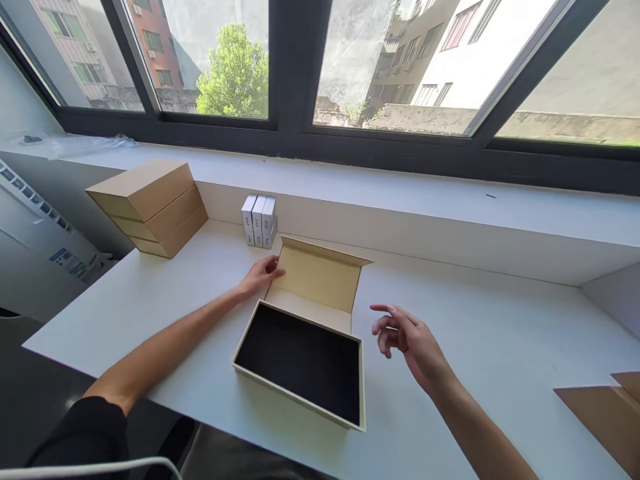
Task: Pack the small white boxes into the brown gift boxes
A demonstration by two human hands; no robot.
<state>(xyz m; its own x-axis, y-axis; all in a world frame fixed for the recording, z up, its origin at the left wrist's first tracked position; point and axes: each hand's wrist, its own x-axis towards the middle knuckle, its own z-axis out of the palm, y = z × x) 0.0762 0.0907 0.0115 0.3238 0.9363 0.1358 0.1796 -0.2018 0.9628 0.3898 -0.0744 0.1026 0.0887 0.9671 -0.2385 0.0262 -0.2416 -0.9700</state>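
cream card forms the box (pixel 295 396), which sits on the white surface (pixel 440 300) near its front edge, at a slant, with its lid (pixel 317 273) swung back on the far side. this position appears chosen so that both arms reach it without stretching.

left hand (pixel 263 275): fingers and thumb lightly closed on the left edge of the lid. the grip is at the side, probably to steady the raised panel while leaving the opening uncovered. how firmly i pinch cannot be told.

right hand (pixel 400 330): loosely open, index finger extended toward the lid, other fingers curled, nothing held. it hangs apart from the box, just beyond its right side, presumably to leave that side accessible.

the stack (pixel 160 200) of three brown boxes and the small white cartons (pixel 259 220) stand toward the back, by the ledge (pixel 400 200); i judge that this keeps them out of the lid's swing. brown cardboard (pixel 600 420) lies at the far right.

box, appearance: rectangular, shallow, with a thin pale rim. the lining (pixel 305 363) is matte black and shows no visible contents; whether it is an insert or the bare floor cannot be told. the lid is plain and yellowish inside, with a narrow flap folded along its far edge.
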